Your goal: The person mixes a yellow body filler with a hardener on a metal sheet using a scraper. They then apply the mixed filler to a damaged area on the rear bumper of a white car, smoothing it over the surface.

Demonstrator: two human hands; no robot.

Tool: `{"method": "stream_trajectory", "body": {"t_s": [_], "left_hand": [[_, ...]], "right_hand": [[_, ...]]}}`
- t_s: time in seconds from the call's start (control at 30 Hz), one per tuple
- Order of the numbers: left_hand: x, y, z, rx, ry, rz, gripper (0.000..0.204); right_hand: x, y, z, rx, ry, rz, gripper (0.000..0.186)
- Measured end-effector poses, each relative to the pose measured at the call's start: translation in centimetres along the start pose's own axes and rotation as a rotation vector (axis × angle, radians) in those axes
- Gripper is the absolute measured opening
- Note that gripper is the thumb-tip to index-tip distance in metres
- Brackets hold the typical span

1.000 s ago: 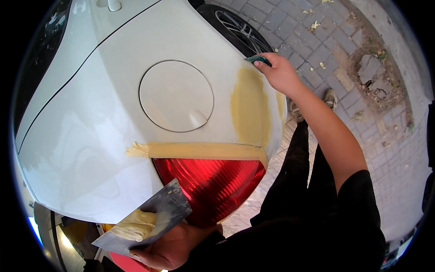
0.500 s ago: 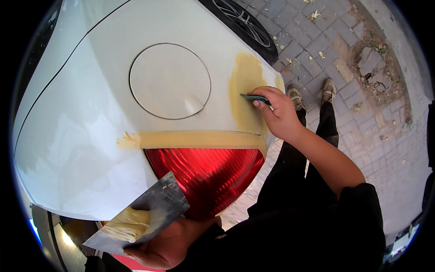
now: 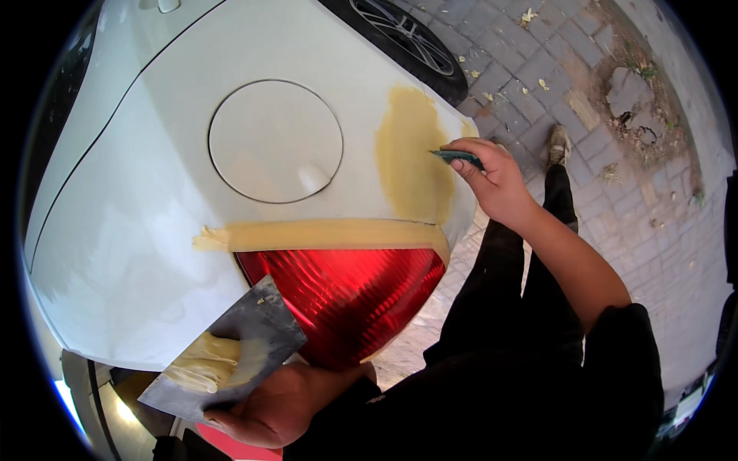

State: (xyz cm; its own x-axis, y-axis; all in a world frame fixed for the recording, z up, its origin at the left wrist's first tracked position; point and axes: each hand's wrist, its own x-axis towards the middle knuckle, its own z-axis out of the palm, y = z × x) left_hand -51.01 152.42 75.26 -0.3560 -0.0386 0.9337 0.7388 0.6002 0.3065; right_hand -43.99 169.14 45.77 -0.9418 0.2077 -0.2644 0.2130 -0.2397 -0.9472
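Note:
My right hand (image 3: 500,184) pinches a dark green putty spreader (image 3: 460,157) between thumb and fingers. The spreader's edge is over the right side of a yellowish filler patch (image 3: 409,146) on the white car panel (image 3: 173,192); whether it touches cannot be told. My left hand (image 3: 277,407) grips a flat grey mixing board (image 3: 269,319) by its lower edge. A thick heap of pale yellow putty (image 3: 206,361) lies on that board. The board's upper right part overlaps the red tail light (image 3: 346,292).
Yellow masking tape (image 3: 330,235) runs along the tail light's top edge. A round fuel flap (image 3: 275,142) sits left of the patch. Beyond it are the car wheel (image 3: 407,38) and grey paving (image 3: 530,100). A broken stone (image 3: 630,92) lies at the far right.
My right hand and the spreader have moved right across the patch, leaving it looking smoother and more even. The left hand and board have shifted slightly left in the view, as has the car.

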Motion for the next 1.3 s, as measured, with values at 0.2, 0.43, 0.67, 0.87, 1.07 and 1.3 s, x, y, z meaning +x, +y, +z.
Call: {"method": "stream_trajectory", "body": {"t_s": [0.2,0.43,0.67,0.87,1.07,1.3], "left_hand": [[0.1,0.1,0.5,-0.020,-0.025,-0.005,0.033],[-0.2,-0.3,0.2,-0.019,-0.031,-0.008,0.032],[-0.1,0.1,-0.4,0.020,-0.047,-0.016,0.032],[-0.7,-0.4,-0.5,0.025,-0.088,-0.032,0.032],[-1.0,-0.5,-0.2,0.020,-0.115,-0.044,0.032],[-1.3,-0.2,-0.4,0.028,-0.135,-0.040,0.032]], "right_hand": [[8.1,6.4,-0.4,-0.085,0.192,0.133,0.026],[8.5,6.8,1.3,-0.096,0.129,0.064,0.025],[2.6,3.3,2.2,0.006,-0.042,0.023,0.019],[-3.0,0.7,2.9,0.034,-0.046,0.014,0.018],[-6.9,-0.2,3.1,0.018,-0.066,-0.025,0.021],[-4.8,-1.9,2.0,-0.022,0.091,0.049,0.023]]}}
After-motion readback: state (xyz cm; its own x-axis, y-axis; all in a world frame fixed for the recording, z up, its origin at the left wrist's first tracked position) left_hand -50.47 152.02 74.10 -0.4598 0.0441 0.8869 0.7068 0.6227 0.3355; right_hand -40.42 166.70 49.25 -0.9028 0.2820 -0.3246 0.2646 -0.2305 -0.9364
